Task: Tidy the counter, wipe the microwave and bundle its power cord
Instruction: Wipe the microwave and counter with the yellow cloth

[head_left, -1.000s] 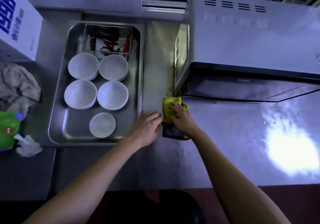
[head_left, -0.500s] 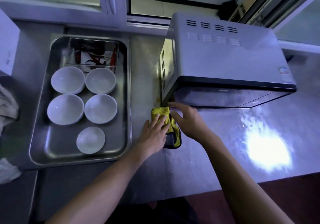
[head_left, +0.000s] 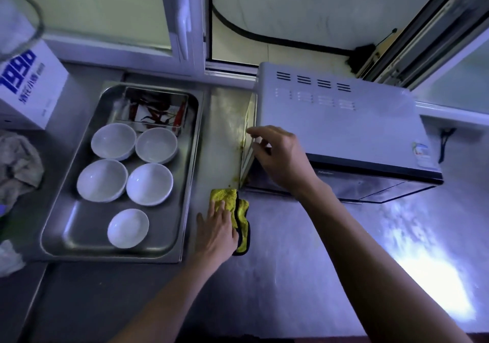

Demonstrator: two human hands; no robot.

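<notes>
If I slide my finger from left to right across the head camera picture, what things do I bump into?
Crumpled rag → metal tray of white bowls → left hand pressing the yellow cloth → right hand on the microwave.

Five white bowls (head_left: 124,176) sit in a steel tray (head_left: 87,247).

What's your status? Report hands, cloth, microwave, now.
Left hand flat, pressing yellow microfibre cloth on steel counter. Right hand gripping white microwave at its front-left corner. Steel tray of white bowls sits close left.
</notes>
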